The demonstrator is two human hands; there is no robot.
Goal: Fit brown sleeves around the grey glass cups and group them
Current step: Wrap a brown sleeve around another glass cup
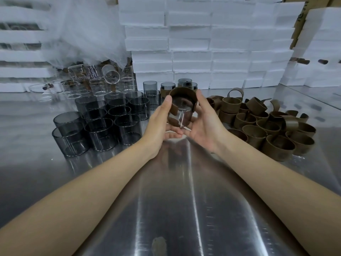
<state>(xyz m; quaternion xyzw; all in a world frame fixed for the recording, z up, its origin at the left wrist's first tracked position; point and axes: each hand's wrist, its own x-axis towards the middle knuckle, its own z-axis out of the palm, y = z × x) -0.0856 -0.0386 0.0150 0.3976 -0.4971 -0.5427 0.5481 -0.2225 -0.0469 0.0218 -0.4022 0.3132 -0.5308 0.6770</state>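
Both hands raised over the middle of the shiny metal tabletop, clear of its surface.

- Left hand and right hand cradle one smoky grey glass cup between them. Fingers of both curl under it and grip. The fingertips are mostly hidden behind the glass.
- A brown band-shaped sleeve wraps the far end of that cup, and each thumb presses on a side of it. The cup is tilted, and I cannot tell which end faces the camera.
- Left, on the tabletop: a cluster of bare grey glass cups, upright and touching.
- Right: a loose pile of brown sleeves — some standing, some on their sides, a few uncurled.
- Far centre, just behind the hands: a few sleeved grey cups, partly blocked from view, so the count is unclear.
- Far left: clear glass cups, jumbled and blurred, under crumpled translucent plastic wrap.
- Back wall: stacked white foam boxes, cut off at the top edge.
- Both forearms are bare.
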